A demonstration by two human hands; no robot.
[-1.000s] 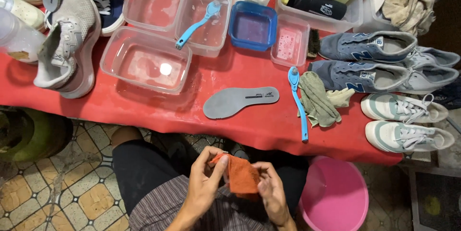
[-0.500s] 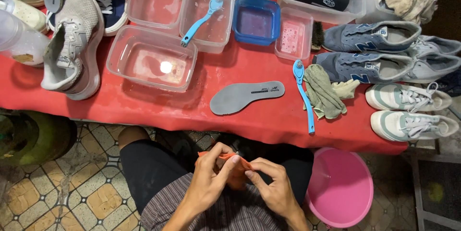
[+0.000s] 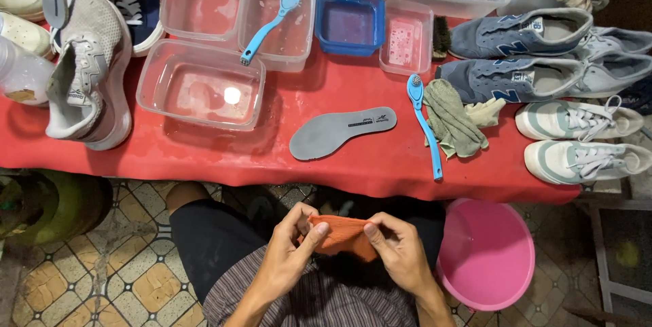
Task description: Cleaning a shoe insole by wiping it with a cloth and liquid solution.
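Head cam looked straight down: both hands were closed on an orange cloth, held over the lap, just below the edge of the bench. The left hand pinched the cloth's left end with thumb and fingers, and the right hand gripped the right end the same way, so the cloth stretched between them, bunched up a bit. On the red bench above, a grey insole lay flat near the front edge, with a blue brush just to its right, touching a greenish rag. A clear tub with water sat left of the insole, another tub behind it held a second blue brush, and a small blue tub was beside that. Grey sneakers were piled on the left, blue ones and white ones on the right. A pink bucket stood on the tiled floor, just beside the right hand.
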